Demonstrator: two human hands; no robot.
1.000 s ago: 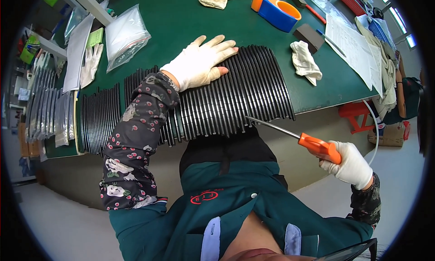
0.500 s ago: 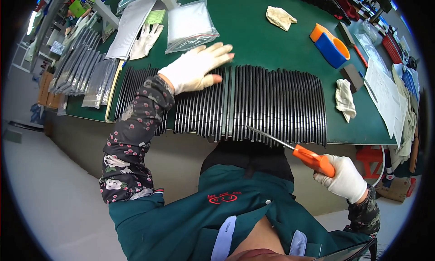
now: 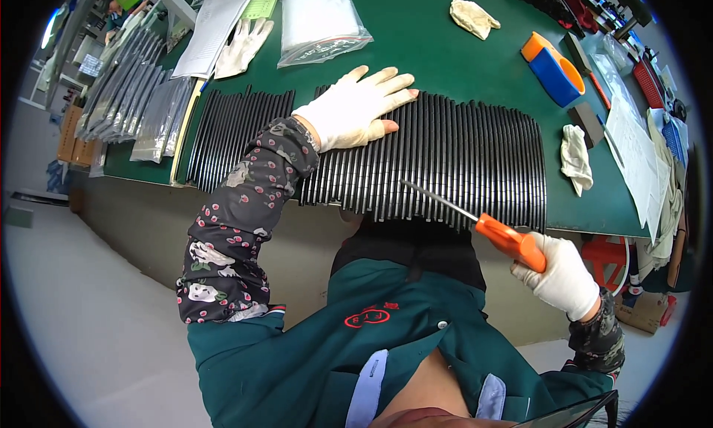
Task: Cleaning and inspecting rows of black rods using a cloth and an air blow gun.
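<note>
Slim black rods [image 3: 475, 153] lie side by side in a wide row along the table's near edge, their near ends jutting past it. My left hand [image 3: 349, 112], in a white glove with bare thumb and fingertip showing, lies flat on the far part of this row, fingers spread. A smaller group of black rods [image 3: 230, 135] sits to its left, partly hidden by my sleeve. In its white glove, my right hand [image 3: 563, 276] is closed around the orange handle of a screwdriver-like tool [image 3: 511, 241]. The tool's thin metal shaft points left over the rods' near ends.
Bagged dark parts [image 3: 163, 120] are stacked at the left. Behind the rods are a clear plastic bag [image 3: 321, 23], papers [image 3: 215, 31] and a loose white glove [image 3: 243, 48]. An orange-and-blue tape dispenser-like ring [image 3: 557, 75], crumpled cloths [image 3: 575, 159] and sheets [image 3: 635, 161] lie right.
My left hand has slid right, and the rods beneath it have closed the gap in the middle of the row. A gap now shows left of my hand. The tool has shifted slightly.
</note>
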